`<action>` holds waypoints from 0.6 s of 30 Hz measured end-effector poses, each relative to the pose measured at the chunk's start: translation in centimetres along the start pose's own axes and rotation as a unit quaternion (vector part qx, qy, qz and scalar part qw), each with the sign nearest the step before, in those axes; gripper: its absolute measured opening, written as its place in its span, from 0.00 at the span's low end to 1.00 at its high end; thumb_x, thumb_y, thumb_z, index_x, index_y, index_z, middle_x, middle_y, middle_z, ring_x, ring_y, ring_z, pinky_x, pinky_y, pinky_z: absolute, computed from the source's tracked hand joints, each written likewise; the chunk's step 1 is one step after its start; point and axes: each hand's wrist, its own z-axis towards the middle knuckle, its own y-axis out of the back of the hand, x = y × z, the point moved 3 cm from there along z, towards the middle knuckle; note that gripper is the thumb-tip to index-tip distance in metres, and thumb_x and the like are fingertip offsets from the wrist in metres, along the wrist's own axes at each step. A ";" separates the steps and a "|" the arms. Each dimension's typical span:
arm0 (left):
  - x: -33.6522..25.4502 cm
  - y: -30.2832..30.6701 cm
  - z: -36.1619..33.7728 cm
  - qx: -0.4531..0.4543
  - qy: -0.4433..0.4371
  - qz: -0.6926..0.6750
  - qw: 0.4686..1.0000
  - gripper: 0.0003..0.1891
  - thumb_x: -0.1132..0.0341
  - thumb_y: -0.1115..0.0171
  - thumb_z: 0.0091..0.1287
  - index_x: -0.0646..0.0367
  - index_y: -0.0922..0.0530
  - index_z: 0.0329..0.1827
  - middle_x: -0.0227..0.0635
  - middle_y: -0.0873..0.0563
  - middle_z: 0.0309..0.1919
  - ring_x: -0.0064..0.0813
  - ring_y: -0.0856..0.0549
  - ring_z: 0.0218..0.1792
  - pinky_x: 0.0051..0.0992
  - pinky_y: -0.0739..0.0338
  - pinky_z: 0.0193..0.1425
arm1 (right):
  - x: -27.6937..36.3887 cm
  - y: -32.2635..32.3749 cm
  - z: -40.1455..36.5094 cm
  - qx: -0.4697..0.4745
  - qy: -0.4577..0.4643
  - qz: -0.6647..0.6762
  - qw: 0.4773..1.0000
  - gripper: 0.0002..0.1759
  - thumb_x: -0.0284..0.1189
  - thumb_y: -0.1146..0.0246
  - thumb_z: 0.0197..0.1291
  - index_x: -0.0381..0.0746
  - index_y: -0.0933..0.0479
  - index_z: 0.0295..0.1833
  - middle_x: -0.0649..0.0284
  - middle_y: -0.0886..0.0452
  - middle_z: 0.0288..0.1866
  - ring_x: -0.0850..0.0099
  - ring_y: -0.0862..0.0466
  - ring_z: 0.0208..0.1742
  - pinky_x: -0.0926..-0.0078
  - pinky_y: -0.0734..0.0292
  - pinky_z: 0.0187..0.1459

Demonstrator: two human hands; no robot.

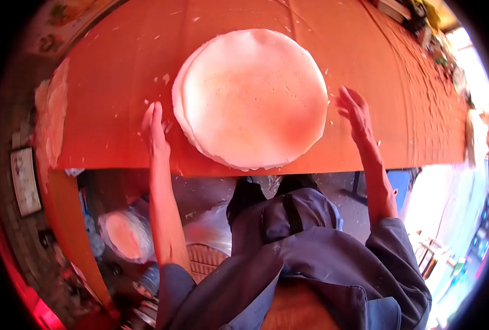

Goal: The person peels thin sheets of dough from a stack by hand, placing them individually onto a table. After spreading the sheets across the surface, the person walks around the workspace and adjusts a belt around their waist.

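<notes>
Dark cloth of the jacket (332, 253) fills the near view, up to the orange table (376, 60). The left hand (156, 132) is just beside the pale round stack (252, 99), fingers straight and together, grasping nothing; opposite, the right hand (356, 113) is also released, its fingers loosely bent. The stack lies flat near the table's close edge, probably so both arms reach it easily, its layers slightly offset at the left. Scraps dot the surface around it, with mixed clutter (420, 27) at the far right.
</notes>
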 end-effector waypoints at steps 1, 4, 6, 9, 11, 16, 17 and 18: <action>-1.2 -0.6 -1.7 -0.024 -0.096 0.061 0.993 0.35 0.52 0.30 0.64 0.60 0.31 0.70 0.44 0.25 0.66 0.38 0.25 0.64 0.35 0.32 0.68 | -0.8 1.5 -1.5 -0.031 -0.047 0.009 0.998 0.31 0.52 0.40 0.66 0.36 0.26 0.61 0.56 0.15 0.44 0.68 0.14 0.44 0.72 0.19 0.47; -0.4 -0.5 -7.2 0.128 -0.243 0.150 0.950 0.25 0.61 0.29 0.62 0.65 0.24 0.59 0.44 0.20 0.56 0.38 0.20 0.57 0.36 0.25 0.60 | -4.6 -1.5 -9.9 0.005 -0.192 0.106 0.976 0.26 0.47 0.43 0.70 0.35 0.26 0.60 0.55 0.15 0.42 0.67 0.14 0.40 0.71 0.18 0.44; -0.7 -3.9 -10.9 0.228 -0.394 0.247 0.855 0.24 0.65 0.28 0.58 0.66 0.23 0.55 0.45 0.19 0.52 0.43 0.18 0.52 0.37 0.23 0.58 | -4.7 -3.8 -11.9 0.015 -0.210 0.172 0.962 0.23 0.43 0.44 0.71 0.35 0.27 0.59 0.56 0.16 0.41 0.68 0.14 0.39 0.72 0.17 0.43; -0.4 -7.6 -15.7 0.325 -0.498 0.281 0.753 0.29 0.65 0.24 0.50 0.66 0.23 0.55 0.48 0.20 0.49 0.50 0.19 0.49 0.41 0.23 0.57 | -4.5 -6.9 -13.8 0.001 -0.190 0.289 0.938 0.17 0.36 0.44 0.72 0.34 0.27 0.56 0.57 0.16 0.39 0.68 0.14 0.39 0.73 0.16 0.43; 0.4 -9.1 -16.9 0.366 -0.487 0.315 0.728 0.30 0.64 0.23 0.49 0.64 0.23 0.55 0.45 0.21 0.50 0.48 0.21 0.51 0.42 0.24 0.56 | -4.8 -7.5 -13.4 0.002 -0.164 0.324 0.932 0.16 0.33 0.45 0.72 0.33 0.27 0.56 0.58 0.16 0.40 0.68 0.13 0.41 0.72 0.16 0.45; 1.0 -12.0 -17.0 0.315 -0.495 0.354 0.728 0.30 0.65 0.23 0.48 0.63 0.22 0.57 0.44 0.20 0.49 0.47 0.21 0.50 0.40 0.24 0.54 | -2.2 -9.0 -13.7 0.039 -0.102 0.442 0.890 0.16 0.33 0.44 0.72 0.32 0.27 0.56 0.58 0.16 0.43 0.68 0.13 0.43 0.69 0.16 0.50; 1.0 -12.1 -17.1 0.331 -0.493 0.338 0.730 0.30 0.66 0.24 0.48 0.63 0.22 0.56 0.44 0.20 0.48 0.47 0.20 0.49 0.40 0.23 0.53 | -2.4 -9.0 -13.5 0.045 -0.095 0.444 0.890 0.16 0.33 0.43 0.72 0.33 0.26 0.57 0.59 0.16 0.43 0.69 0.13 0.43 0.70 0.16 0.50; 0.8 -12.2 -16.8 0.346 -0.491 0.323 0.731 0.29 0.67 0.24 0.48 0.63 0.21 0.56 0.43 0.19 0.47 0.46 0.20 0.49 0.40 0.23 0.53 | -2.5 -8.9 -13.2 0.052 -0.086 0.447 0.889 0.16 0.34 0.42 0.71 0.34 0.26 0.57 0.60 0.16 0.43 0.69 0.14 0.42 0.71 0.16 0.49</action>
